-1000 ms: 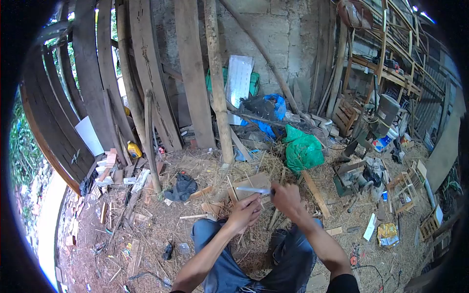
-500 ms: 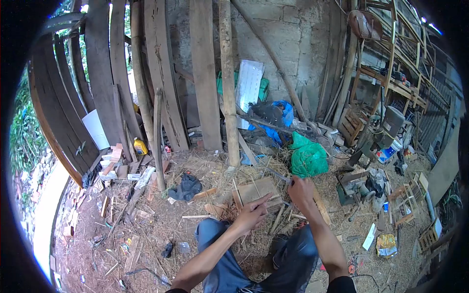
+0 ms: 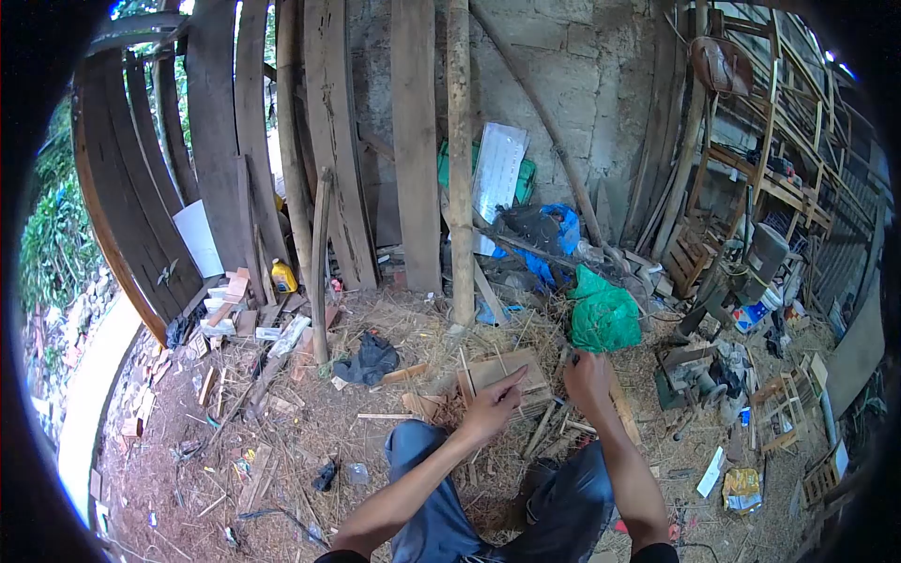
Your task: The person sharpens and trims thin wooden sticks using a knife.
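Note:
My right hand (image 3: 587, 377) is closed in a fist, raised near the green plastic bag (image 3: 603, 310). A small dark end of a knife (image 3: 574, 357) shows at the top of the fist; its blade cannot be made out now. My left hand (image 3: 490, 410) is closed with the index finger stretched toward the right hand. Whatever its curled fingers hold is hidden or too small to make out. Below and beyond both hands lies a flat wooden block (image 3: 507, 368) on the ground, with thin sticks beside it.
Straw and wood scraps cover the ground. A black plastic bag (image 3: 368, 359) lies left of the block. A wooden post (image 3: 460, 169) stands ahead. At right are a metal machine (image 3: 751, 258), a small wooden frame (image 3: 777, 413) and a yellow packet (image 3: 742, 490). A yellow bottle (image 3: 283, 276) stands far left.
My right hand has turned, and the grey blade that pointed left from it no longer shows. My left hand stays nearly in place. The whole view has shifted slightly.

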A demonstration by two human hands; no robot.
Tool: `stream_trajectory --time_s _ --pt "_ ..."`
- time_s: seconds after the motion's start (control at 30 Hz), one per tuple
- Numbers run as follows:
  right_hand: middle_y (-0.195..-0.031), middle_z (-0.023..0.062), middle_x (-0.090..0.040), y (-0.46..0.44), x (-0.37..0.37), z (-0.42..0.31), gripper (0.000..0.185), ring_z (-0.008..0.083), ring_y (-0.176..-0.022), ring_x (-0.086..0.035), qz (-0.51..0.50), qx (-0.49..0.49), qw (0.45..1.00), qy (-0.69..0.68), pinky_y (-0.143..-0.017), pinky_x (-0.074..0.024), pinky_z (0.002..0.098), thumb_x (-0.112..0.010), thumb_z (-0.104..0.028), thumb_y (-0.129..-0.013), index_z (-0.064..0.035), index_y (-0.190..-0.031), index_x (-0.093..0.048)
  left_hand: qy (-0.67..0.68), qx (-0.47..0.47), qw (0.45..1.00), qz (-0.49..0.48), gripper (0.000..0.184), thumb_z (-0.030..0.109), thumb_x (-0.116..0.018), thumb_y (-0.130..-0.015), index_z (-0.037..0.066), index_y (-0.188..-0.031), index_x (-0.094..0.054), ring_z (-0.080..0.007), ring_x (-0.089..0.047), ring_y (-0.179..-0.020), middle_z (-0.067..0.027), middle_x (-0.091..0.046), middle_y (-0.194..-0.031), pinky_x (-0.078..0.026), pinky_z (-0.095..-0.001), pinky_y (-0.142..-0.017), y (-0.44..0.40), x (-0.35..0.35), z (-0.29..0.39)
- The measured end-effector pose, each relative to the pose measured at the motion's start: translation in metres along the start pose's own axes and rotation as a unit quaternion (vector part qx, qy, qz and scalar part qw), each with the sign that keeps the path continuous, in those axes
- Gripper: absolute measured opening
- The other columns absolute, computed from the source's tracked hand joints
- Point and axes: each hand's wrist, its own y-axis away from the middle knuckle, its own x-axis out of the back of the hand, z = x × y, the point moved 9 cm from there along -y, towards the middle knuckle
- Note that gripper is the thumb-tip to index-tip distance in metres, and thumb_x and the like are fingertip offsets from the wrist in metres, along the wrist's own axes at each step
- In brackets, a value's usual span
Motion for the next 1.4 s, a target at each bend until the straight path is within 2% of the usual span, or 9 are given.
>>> stream_trajectory --time_s 0.1,0.17,0.3,0.67,0.77,0.8,0.93,1.13,1.4 --pt "-0.079 0.0227 -0.064 -0.002 -0.021 0.026 0.019 0.0417 -0.074 -0.061 -0.008 -0.045 0.998 -0.039 -0.067 -0.0487 0.0510 -0.057 -0.021 -0.080 -0.0031 -0.083 -0.063 0.015 0.002 1.000 0.011 0.045 0.015 -0.044 -0.097 0.016 -0.142 -0.035 -0.0024 -0.026 -0.050 0.0080 -0.031 -0.065 -0.023 -0.0184 -0.043 0.008 0.000 0.011" --pt "-0.076 0.0233 -0.063 0.001 -0.010 -0.002 0.019 0.0435 -0.069 -0.061 -0.052 -0.003 0.992 -0.112 -0.065 -0.0484 0.0519 -0.058 -0.021 -0.080 -0.0037 -0.084 -0.063 0.029 0.004 1.000 0.006 0.045 0.016 -0.044 -0.097 0.016 -0.141 -0.035 -0.0023 -0.026 -0.050 0.0079 -0.032 -0.065 -0.023 -0.0184 -0.042 0.002 0.002 0.014" --pt "-0.070 0.0236 -0.062 0.033 -0.011 -0.056 0.015 0.0416 -0.066 -0.061 -0.083 0.113 0.990 -0.017 -0.063 -0.0491 0.0514 -0.057 -0.017 -0.078 -0.0055 -0.087 -0.060 0.078 0.018 0.996 0.032 0.045 0.018 -0.046 -0.097 0.016 -0.141 -0.037 -0.0021 -0.027 -0.050 0.0082 -0.033 -0.065 -0.022 -0.0185 -0.043 -0.004 0.002 0.002" --pt "-0.070 0.0195 -0.063 -0.002 0.017 -0.029 0.018 0.0360 -0.068 -0.064 0.003 0.030 0.999 0.022 -0.062 -0.0507 0.0466 -0.059 -0.017 -0.077 -0.0058 -0.090 -0.061 0.093 0.052 0.994 -0.010 0.046 0.019 -0.046 -0.097 0.018 -0.142 -0.034 -0.0018 -0.028 -0.051 0.0086 -0.034 -0.067 -0.023 -0.0183 -0.044 0.009 -0.007 0.008" --pt "-0.067 0.0191 -0.063 0.019 0.000 -0.051 0.020 0.0357 -0.065 -0.064 -0.062 0.075 0.995 0.035 -0.061 -0.0508 0.0464 -0.058 -0.018 -0.077 -0.0058 -0.093 -0.060 0.135 0.037 0.990 -0.002 0.040 0.019 -0.047 -0.097 0.014 -0.137 -0.042 -0.0012 -0.028 -0.051 0.0085 -0.034 -0.066 -0.023 -0.0183 -0.044 0.003 -0.008 0.007" --pt "-0.065 0.0198 -0.062 0.031 0.005 -0.069 0.019 0.0356 -0.062 -0.064 -0.012 0.151 0.988 0.038 -0.058 -0.0506 0.0463 -0.058 -0.019 -0.078 -0.0060 -0.092 -0.058 0.126 0.044 0.991 0.012 0.035 0.019 -0.048 -0.097 0.012 -0.131 -0.046 -0.0011 -0.028 -0.050 0.0084 -0.034 -0.066 -0.024 -0.0182 -0.043 0.000 -0.007 0.003" --pt "-0.064 0.0185 -0.063 0.026 0.013 -0.068 0.015 0.0350 -0.062 -0.064 -0.042 0.122 0.992 0.018 -0.056 -0.0502 0.0461 -0.057 -0.019 -0.078 -0.0060 -0.085 -0.057 0.108 0.041 0.993 0.007 0.023 0.021 -0.050 -0.096 0.008 -0.115 -0.054 -0.0007 -0.029 -0.049 0.0077 -0.035 -0.066 -0.024 -0.0177 -0.043 0.001 -0.006 0.004" --pt "-0.066 0.0176 -0.064 0.015 0.014 -0.064 0.013 0.0343 -0.062 -0.064 -0.022 0.095 0.995 0.038 -0.056 -0.0502 0.0459 -0.057 -0.019 -0.080 -0.0067 -0.084 -0.059 0.116 0.036 0.992 0.013 0.039 0.023 -0.050 -0.095 0.010 -0.132 -0.046 -0.0012 -0.032 -0.050 0.0071 -0.043 -0.070 -0.024 -0.0171 -0.042 -0.008 -0.002 0.007" --pt "-0.070 0.0172 -0.065 0.009 0.003 -0.066 0.012 0.0335 -0.064 -0.065 -0.013 0.082 0.995 0.056 -0.058 -0.0513 0.0451 -0.056 -0.019 -0.080 -0.0076 -0.082 -0.060 0.096 0.042 0.993 0.046 0.039 0.019 -0.049 -0.096 0.010 -0.133 -0.045 -0.0011 -0.028 -0.050 0.0081 -0.036 -0.068 -0.022 -0.0179 -0.042 -0.012 0.004 0.007"
